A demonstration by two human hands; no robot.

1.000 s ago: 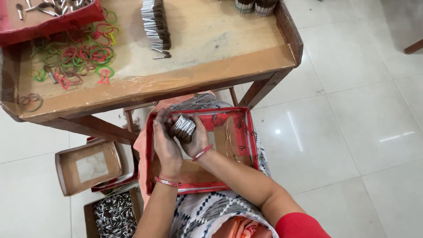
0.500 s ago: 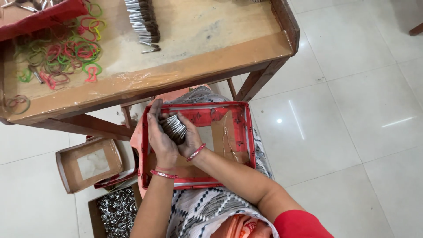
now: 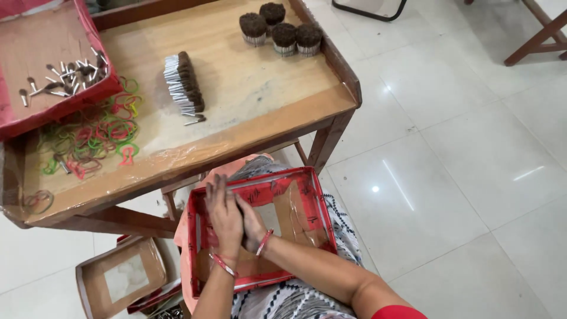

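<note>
Both hands are pressed together inside the red tray on the person's lap, the left hand laid flat over the right hand, and whatever lies between the palms is hidden, so I cannot tell whether they grip anything. Beyond the tray stands the wooden table, with a row of small metal-handled brushes near its middle, four round brush bundles at its far edge, and coloured rubber bands towards its left side.
</note>
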